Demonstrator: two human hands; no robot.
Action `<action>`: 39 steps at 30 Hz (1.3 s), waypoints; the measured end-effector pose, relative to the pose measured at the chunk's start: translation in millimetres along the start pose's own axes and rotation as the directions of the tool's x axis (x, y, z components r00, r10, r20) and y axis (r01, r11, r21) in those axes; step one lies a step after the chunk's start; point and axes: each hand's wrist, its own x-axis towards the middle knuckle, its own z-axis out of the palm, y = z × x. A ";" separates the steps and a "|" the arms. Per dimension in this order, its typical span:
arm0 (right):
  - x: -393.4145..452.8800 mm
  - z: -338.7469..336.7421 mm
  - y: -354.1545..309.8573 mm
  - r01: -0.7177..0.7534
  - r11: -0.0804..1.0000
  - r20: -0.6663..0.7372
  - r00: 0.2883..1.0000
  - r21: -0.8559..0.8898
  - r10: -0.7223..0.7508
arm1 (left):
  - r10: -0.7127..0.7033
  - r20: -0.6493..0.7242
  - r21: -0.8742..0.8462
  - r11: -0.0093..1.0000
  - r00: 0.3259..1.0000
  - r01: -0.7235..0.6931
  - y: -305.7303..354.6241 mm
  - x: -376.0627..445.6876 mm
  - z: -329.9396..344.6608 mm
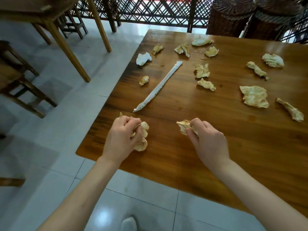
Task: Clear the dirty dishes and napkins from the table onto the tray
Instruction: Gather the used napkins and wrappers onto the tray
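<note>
Both hands are gathering litter at the near edge of the wooden table [166,104]. My left hand [122,135] has its fingers curled round a wad of stained napkins [143,139]; my right hand [208,137] pinches another crumpled napkin [183,126]. About a dozen more soiled napkins lie scattered farther across the table, with a long white paper sleeve [158,86] between them. No tray or dishes are in view, so I judge this mid-collection: next, reach farther out for more.

Bright daylight enters through the lattice screen [150,12], glaring off the glossy table [233,155]; wide-angle edges bend.
</note>
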 end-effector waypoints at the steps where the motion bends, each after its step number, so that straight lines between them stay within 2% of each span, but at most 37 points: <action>1: 1.8 3.6 -6.6 -0.022 1.000 -0.003 1.000 -0.015 0.021 | 0.011 0.021 0.019 1.000 1.000 -0.011 -7.1 0.6 1.3; 4: 6.0 12.6 -22.0 -0.084 0.996 -0.019 0.996 -0.039 0.083 | 0.017 0.074 0.050 0.999 0.997 -0.020 -21.2 0.0 3.3; 7: 7.7 20.1 -34.3 -0.145 0.988 -0.006 0.989 -0.054 0.145 | 0.057 0.200 0.088 0.993 0.978 -0.076 -31.1 1.9 6.1; 10: 7.5 23.5 -42.0 -0.176 0.980 -0.005 0.984 -0.091 0.176 | 0.035 0.312 0.106 0.992 0.950 -0.071 -37.9 7.5 9.9; 15: 5.1 22.6 -45.2 -0.204 0.968 -0.002 0.979 -0.143 0.206 | -0.012 0.386 0.136 0.990 0.922 -0.044 -42.2 16.8 16.0; 22: 6.8 24.4 -49.4 -0.215 0.965 -0.001 0.976 -0.149 0.218 | -0.035 0.355 0.183 0.983 0.934 -0.033 -36.1 15.3 13.2; 26: 7.8 25.1 -52.3 -0.214 0.967 -0.014 0.977 -0.138 0.214 | 0.078 0.295 0.068 0.992 0.952 -0.102 -35.3 8.8 13.5; 29: 7.4 25.0 -52.4 -0.216 0.968 -0.022 0.976 -0.131 0.215 | 0.089 0.346 -0.002 0.996 0.934 -0.094 -37.3 4.5 13.3; 34: 4.9 26.1 -49.1 -0.230 0.963 -0.020 0.973 -0.142 0.229 | 0.119 0.407 0.083 0.983 0.905 -0.166 -38.1 5.5 11.1; 39: 1.9 26.7 -45.2 -0.233 0.962 -0.029 0.972 -0.141 0.231 | 0.139 0.267 0.085 0.982 0.954 -0.167 -35.4 12.5 15.4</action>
